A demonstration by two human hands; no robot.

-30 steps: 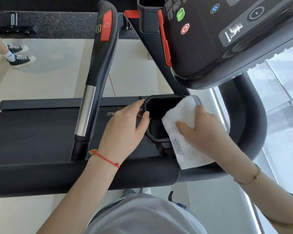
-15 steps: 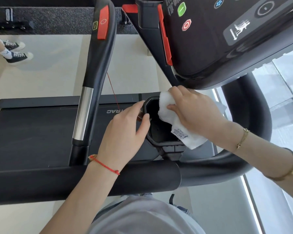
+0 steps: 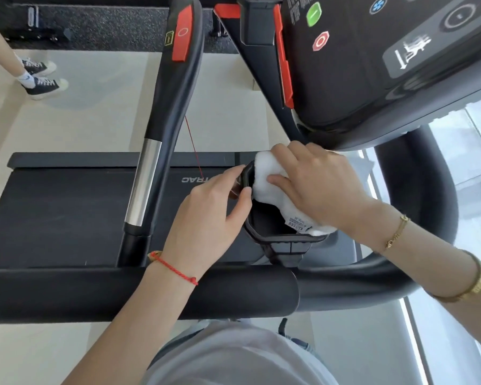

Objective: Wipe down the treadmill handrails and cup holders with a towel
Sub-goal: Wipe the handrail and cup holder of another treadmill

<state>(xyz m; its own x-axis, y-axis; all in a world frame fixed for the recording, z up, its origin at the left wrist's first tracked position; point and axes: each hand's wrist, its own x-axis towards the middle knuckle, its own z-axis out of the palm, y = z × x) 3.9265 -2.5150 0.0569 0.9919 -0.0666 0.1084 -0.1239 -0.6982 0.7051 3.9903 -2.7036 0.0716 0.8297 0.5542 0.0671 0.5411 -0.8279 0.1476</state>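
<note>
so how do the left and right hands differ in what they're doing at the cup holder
The right hand presses a white towel against the far rim and inside of the cup holder; the left hand holds no cloth and grips the holder's left rim bare.
The right hand reaches over the top of the opening; the left hand sits outside it, thumb on the rim.
The left wrist wears a red string, the right wrist gold bracelets.
Both touch the same holder.

Single head view, steeply downward, close over treadmill handrail (image 3: pixel 139 293) and hands.
</note>
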